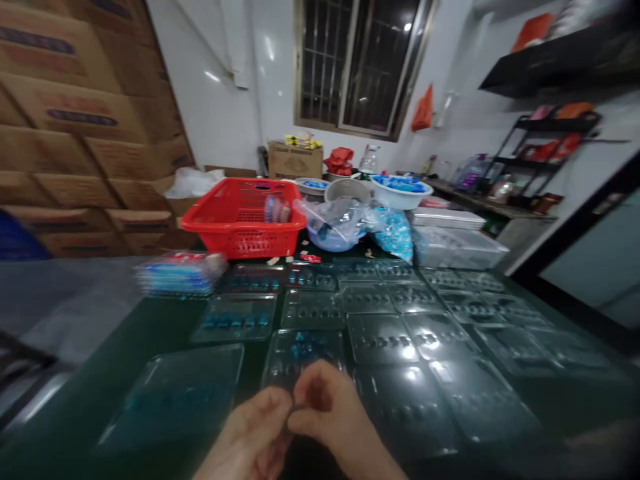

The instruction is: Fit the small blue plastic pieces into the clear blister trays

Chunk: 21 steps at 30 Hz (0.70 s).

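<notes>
My left hand (247,433) and my right hand (325,407) meet at the bottom centre, their fingertips pinching a small dark piece (291,417) that is mostly hidden by the fingers. Just beyond them lies a clear plastic blister tray (305,353) holding a cluster of blue items. Another clear tray (170,400), with blue items in its hollows, lies to the left of my hands. Several more blister trays (380,340) spread across the dark green table (100,427), most with empty-looking hollows.
A red plastic basket (243,220) stands at the table's far side, near a bag of blue pieces (395,233) and a white bowl of blue items (400,193). A blurred stack of packets (180,275) sits at the left. Cardboard boxes (85,133) are stacked against the left wall.
</notes>
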{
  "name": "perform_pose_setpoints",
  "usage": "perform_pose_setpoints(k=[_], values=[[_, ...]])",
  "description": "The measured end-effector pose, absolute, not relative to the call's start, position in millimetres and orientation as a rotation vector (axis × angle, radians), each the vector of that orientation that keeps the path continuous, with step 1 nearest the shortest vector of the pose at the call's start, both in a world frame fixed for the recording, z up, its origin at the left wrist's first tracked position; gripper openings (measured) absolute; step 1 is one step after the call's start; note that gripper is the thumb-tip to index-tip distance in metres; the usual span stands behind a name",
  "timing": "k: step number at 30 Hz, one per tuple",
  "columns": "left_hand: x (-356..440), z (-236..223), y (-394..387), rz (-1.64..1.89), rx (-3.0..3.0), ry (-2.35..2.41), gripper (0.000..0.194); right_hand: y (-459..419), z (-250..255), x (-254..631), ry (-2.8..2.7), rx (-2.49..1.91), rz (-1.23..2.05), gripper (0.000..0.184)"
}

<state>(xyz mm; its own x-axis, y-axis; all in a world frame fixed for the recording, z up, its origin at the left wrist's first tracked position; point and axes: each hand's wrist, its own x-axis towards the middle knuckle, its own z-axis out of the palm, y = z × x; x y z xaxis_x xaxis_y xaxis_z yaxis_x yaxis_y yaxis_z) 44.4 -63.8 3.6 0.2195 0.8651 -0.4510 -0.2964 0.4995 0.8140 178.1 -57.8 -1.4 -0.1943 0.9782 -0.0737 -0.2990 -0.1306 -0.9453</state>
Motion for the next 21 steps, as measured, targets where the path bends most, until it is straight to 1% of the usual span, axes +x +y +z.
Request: perform_pose_setpoints(k=[5,11,13,15,16,18,19,21], values=[[39.5,5.7,-69.7,0.857,0.479,0.850,0.019,-62.1,-12.2,170.3,-0.944,-0.991,1.642,0.021],[35.8,-1.5,-75.4,0.892,0.422,0.802,0.016,-64.9,-24.3,160.4,-0.911,-0.987,1.615,0.016],[34.7,-6.0,-74.3,0.942,0.332,0.785,0.013,-66.6,-22.5,158.4,-1.030,-1.033,1.502,0.012],[33.2,-9.9,-72.4,0.986,0.236,0.765,0.011,-68.9,-18.2,157.9,-1.218,-1.094,1.273,0.006],[32.5,-11.2,-71.6,1.003,0.209,0.756,0.010,-69.8,-15.7,158.3,-1.327,-1.110,1.156,0.008],[31.5,-12.1,-70.6,1.033,0.211,0.743,0.011,-70.4,-11.7,160.2,-1.533,-1.103,1.001,0.017],[31.3,-11.8,-70.4,1.040,0.228,0.741,0.013,-69.9,-10.3,161.4,-1.613,-1.091,0.972,0.020],[31.3,-10.6,-71.0,1.038,0.257,0.745,0.015,-67.5,-8.7,164.0,-1.700,-1.079,0.955,0.020]])
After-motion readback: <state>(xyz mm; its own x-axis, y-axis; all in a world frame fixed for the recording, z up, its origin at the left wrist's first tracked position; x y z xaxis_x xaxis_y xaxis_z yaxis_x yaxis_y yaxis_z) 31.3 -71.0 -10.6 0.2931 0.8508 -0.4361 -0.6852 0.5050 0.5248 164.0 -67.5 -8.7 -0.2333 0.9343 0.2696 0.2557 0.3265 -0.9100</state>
